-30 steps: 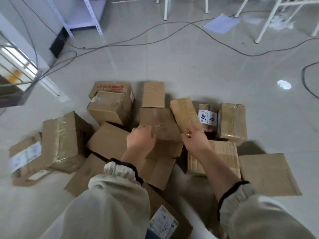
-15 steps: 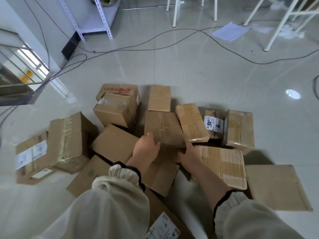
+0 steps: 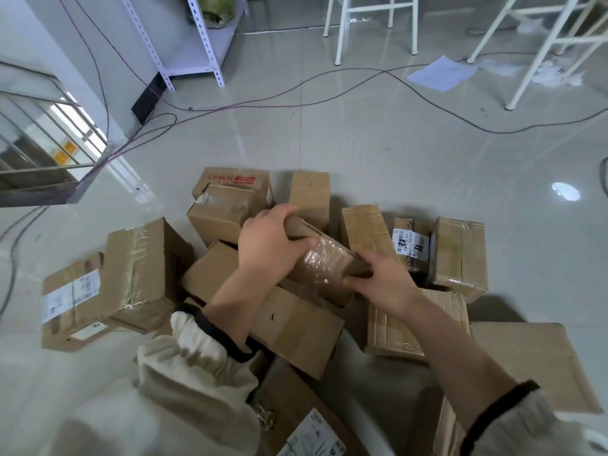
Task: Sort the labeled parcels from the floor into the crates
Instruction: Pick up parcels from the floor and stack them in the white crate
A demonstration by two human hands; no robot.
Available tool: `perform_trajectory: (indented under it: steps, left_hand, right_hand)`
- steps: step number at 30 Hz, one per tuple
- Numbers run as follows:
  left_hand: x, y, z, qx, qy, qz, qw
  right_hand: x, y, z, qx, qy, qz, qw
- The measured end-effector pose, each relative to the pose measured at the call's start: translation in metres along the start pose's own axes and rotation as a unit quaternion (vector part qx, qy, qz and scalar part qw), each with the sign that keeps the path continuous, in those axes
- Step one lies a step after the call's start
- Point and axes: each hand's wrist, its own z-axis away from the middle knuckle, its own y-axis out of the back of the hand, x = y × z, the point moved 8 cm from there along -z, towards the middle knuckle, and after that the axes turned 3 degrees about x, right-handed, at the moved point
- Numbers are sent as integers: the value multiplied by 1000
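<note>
Head view: at frame centre, the left hand [image 3: 268, 245] and right hand [image 3: 381, 281] both grip a taped box [image 3: 324, 263], tilted above the heap of boxes [image 3: 289, 327] on the floor [image 3: 362, 143]. A labelled box [image 3: 411, 246] sits just right.

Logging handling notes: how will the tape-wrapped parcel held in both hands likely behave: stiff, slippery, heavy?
The tape-wrapped parcel is probably stiff: its cardboard edges look straight between the left hand and right hand. Its glossy tape may be slippery to grip. It seems fairly light, being held tilted by its ends, though weight is unconfirmed.
</note>
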Motion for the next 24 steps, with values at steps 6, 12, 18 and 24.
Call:
perform_trajectory:
  steps: [6, 12, 18, 24]
  left_hand:
    - [22, 17, 10, 17, -15, -31, 999]
    - [32, -13, 24, -30, -33, -124, 991]
    - [30, -14, 24, 4, -20, -107, 994]
    - [36, -1, 26, 43, -65, -38, 996]
  right_hand:
    - [4, -3, 6, -82, -71, -164, 981]
    - [23, -42, 17, -173, -116, -180, 961]
    - [14, -51, 21, -53, -120, -65, 989]
    - [5, -31, 19, 68, -53, -53, 995]
